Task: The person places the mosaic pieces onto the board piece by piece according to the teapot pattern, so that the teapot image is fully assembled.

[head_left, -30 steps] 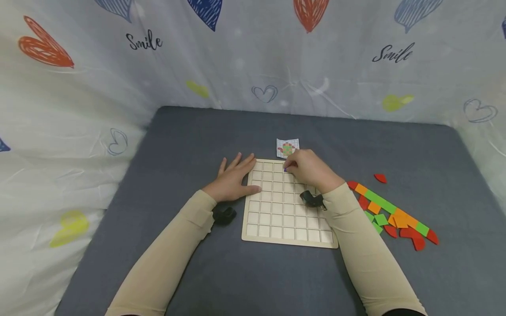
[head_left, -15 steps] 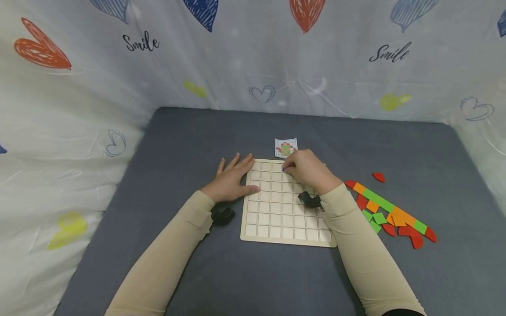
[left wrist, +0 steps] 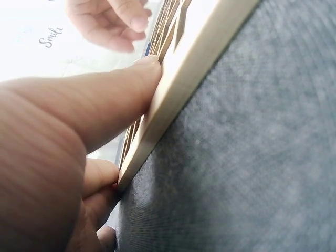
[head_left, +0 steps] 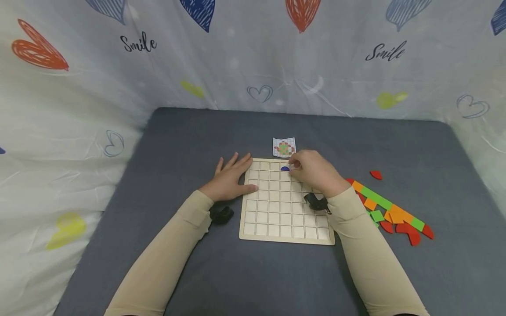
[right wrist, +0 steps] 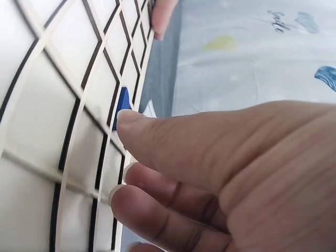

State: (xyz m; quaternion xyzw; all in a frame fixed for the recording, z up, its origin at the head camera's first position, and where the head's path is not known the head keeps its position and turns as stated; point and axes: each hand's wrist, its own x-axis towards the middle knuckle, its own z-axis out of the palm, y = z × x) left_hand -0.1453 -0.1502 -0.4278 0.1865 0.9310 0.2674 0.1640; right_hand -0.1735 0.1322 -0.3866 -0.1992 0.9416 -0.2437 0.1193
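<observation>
A pale wooden grid board (head_left: 274, 206) lies on the table. My left hand (head_left: 228, 181) rests at its left edge, fingers spread and the thumb (left wrist: 123, 94) over the frame. In a top-row cell sits a blue half-round tile (head_left: 285, 168), its flat side toward me. Just right of this tile is my right hand (head_left: 316, 172), with nothing seen between its fingers. In the right wrist view, the thumb tip overlaps the blue tile (right wrist: 123, 100), and the other fingers are loosely bent, apart from the thumb. Whether the thumb touches the tile, I cannot tell.
A small pattern card (head_left: 284, 148) lies behind the board. To the right are several red, orange and green tiles (head_left: 377, 198), partly behind the right sleeve. A single red tile (head_left: 376, 175) lies apart from them. A printed curtain (head_left: 237, 57) hangs behind the table.
My right hand has let go of the blue tile and shifted slightly right, so the tile now shows in its cell. The left hand stays on the board's edge.
</observation>
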